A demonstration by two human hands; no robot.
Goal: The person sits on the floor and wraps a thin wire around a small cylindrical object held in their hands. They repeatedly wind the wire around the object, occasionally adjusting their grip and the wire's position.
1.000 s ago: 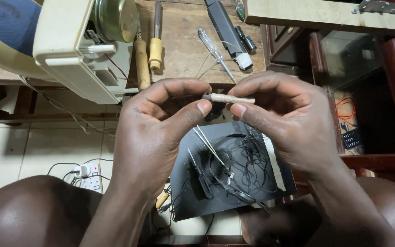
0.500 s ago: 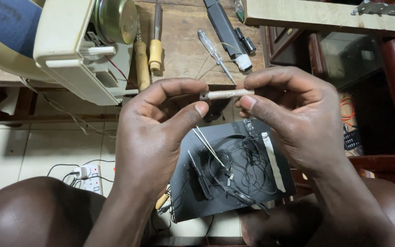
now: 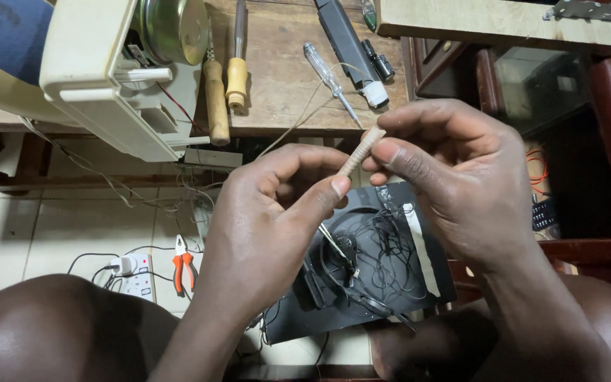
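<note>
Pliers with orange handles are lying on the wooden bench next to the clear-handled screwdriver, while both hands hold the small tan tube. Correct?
Not quite. The head view shows the pliers on the tiled floor beside the white power strip, not on the wooden bench. The clear-handled screwdriver is on the bench, and the left hand and right hand do hold the small tan tube.

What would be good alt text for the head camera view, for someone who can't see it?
Seen from above, a person's left hand and right hand pinch a short tan tube between their fingertips, over a dark board with tangled black wires. Behind them a wooden workbench holds screwdrivers and an opened cream appliance.
</note>
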